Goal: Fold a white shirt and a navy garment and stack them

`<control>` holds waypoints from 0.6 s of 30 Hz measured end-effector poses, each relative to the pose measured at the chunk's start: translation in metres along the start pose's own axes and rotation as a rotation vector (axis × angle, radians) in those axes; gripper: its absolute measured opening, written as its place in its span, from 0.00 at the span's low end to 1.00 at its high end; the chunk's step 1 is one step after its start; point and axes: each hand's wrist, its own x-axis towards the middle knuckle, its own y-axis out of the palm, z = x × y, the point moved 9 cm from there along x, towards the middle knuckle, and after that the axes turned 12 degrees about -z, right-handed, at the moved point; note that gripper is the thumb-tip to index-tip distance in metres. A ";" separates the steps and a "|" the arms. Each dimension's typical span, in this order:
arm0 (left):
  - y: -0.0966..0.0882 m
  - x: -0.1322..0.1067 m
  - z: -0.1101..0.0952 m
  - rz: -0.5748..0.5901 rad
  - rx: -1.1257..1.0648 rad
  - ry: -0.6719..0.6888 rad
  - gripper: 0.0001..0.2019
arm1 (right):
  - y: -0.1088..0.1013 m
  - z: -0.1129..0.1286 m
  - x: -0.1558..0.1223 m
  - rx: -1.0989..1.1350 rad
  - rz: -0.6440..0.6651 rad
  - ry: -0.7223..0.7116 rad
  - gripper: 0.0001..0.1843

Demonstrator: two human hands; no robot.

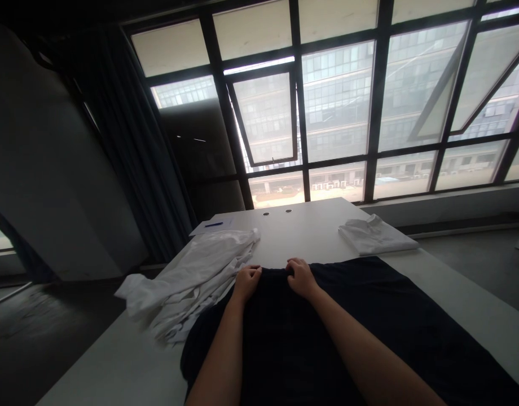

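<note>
A dark navy cloth (382, 316), perhaps a garment, is spread over the near part of the white table (306, 237). My left hand (247, 282) has its fingers closed on the far edge of this cloth. A short way to the right, my right hand (300, 277) pinches the same edge. Between the two hands the edge runs nearly straight. Toward me the cloth drops out of the bottom of the view, and its dark folds are hard to make out.
Left of the cloth lies a loose pile of white garments (192, 270), partly over the table's edge. A folded white shirt (375, 235) rests at the right. Farther back are a paper sheet (196, 228) and a blue pen (214, 225). Windows (335, 107) stand beyond.
</note>
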 end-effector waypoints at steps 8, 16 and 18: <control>-0.016 0.003 0.022 -0.149 -0.029 -0.104 0.20 | 0.004 0.041 -0.017 0.034 0.150 -0.216 0.26; -0.016 0.008 0.032 -0.201 0.046 -0.092 0.21 | 0.000 0.033 -0.016 0.021 0.106 -0.180 0.13; -0.015 0.008 0.030 -0.192 0.067 -0.077 0.17 | 0.002 0.034 -0.018 0.033 0.140 -0.186 0.11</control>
